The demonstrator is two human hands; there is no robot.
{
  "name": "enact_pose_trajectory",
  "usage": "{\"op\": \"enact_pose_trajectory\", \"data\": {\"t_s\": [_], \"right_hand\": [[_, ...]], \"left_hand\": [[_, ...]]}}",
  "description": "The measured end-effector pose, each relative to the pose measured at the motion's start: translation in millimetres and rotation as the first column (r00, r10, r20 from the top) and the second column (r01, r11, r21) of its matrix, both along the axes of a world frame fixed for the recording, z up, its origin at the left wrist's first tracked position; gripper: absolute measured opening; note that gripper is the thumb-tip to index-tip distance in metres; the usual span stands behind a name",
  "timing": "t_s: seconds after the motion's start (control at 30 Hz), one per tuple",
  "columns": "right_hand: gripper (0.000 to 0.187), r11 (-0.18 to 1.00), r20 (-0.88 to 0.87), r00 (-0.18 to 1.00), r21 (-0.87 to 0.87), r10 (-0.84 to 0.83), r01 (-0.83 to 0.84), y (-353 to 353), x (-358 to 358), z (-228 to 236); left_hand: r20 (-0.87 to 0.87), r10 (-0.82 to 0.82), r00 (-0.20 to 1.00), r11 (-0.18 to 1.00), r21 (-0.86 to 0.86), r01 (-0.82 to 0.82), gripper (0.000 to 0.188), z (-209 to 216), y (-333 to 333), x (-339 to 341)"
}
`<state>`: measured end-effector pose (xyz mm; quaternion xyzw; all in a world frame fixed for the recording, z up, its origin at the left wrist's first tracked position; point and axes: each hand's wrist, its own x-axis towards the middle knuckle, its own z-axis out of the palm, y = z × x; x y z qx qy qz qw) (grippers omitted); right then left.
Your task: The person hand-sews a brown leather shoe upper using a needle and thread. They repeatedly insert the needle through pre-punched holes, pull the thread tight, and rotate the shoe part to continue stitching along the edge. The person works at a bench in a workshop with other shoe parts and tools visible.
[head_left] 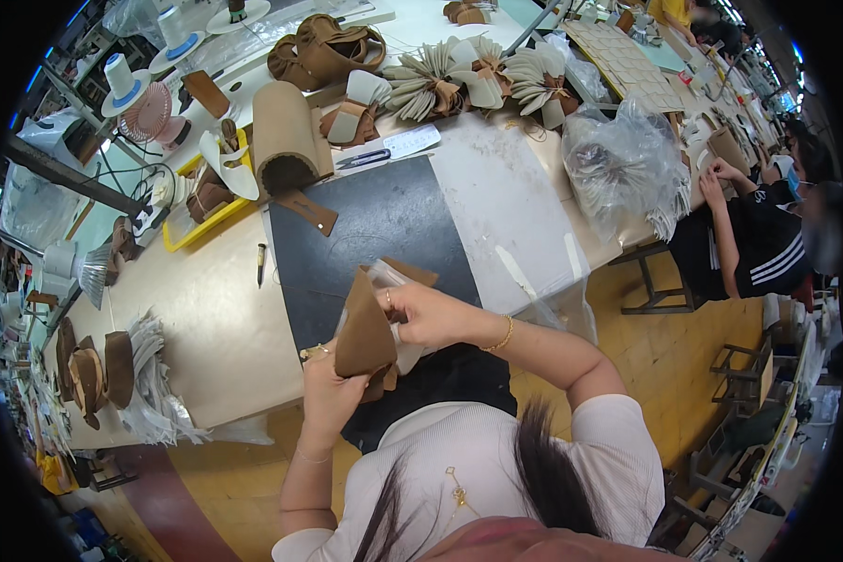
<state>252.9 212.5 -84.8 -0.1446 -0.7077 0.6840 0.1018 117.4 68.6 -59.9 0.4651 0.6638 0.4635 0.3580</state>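
Note:
A folded brown piece of leather or fabric point(365, 328) with a pale layer on its inner side is held up over the near edge of a black mat point(375, 215). My left hand point(331, 393) grips its lower left side, the thumb in front. With closed fingers, my right hand point(426, 316) pinches at the pale layer along the right edge. What exactly sits between those fingertips is hidden. Farther back on the mat rests a small brown strap piece point(309, 213), and dark-handled snips point(363, 159) lie at the mat's far edge.
A thick brown roll point(286, 136) stands beside a yellow tray point(211, 229). Bundles of pale and brown pieces point(431, 80) line the back. A plastic bag point(618, 159) sits to the right, near a co-worker in black point(740, 234). A pen point(260, 264) and stacked pieces point(145, 365) lie left.

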Motion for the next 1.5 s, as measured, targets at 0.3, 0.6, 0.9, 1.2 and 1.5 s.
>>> {"op": "enact_pose_trajectory", "data": {"t_s": [0.3,0.6,0.9,1.2,1.5], "right_hand": [[0.006,0.954,-0.088,0.982,-0.263,-0.169,0.14,3.8,-12.7,17.8],[0.01,0.918,-0.054,0.976,-0.356,-0.209,0.177,-9.6,-15.6,5.9],[0.004,0.633,-0.363,0.605,-0.707,-0.708,0.316,170.5,33.9,-3.8],[0.019,0.49,-0.088,0.541,-0.561,-0.836,0.667,448.1,320.4,29.1],[0.005,0.252,-0.198,0.17,-0.544,-0.965,0.8,521.9,502.0,130.8]], "left_hand": [[0.111,-0.066,0.992,0.995,-0.068,0.074,0.016,5.5,3.4,-20.2],[0.049,-0.01,0.999,0.992,-0.126,0.016,0.019,28.1,14.6,-16.4],[0.477,0.062,0.877,0.924,-0.36,0.131,0.037,25.9,-12.3,-57.4],[0.483,-0.011,0.876,0.93,-0.317,0.186,0.035,34.8,-78.1,-154.8],[0.315,0.356,0.88,0.912,-0.324,-0.253,0.048,20.0,-178.8,-220.7]]}}
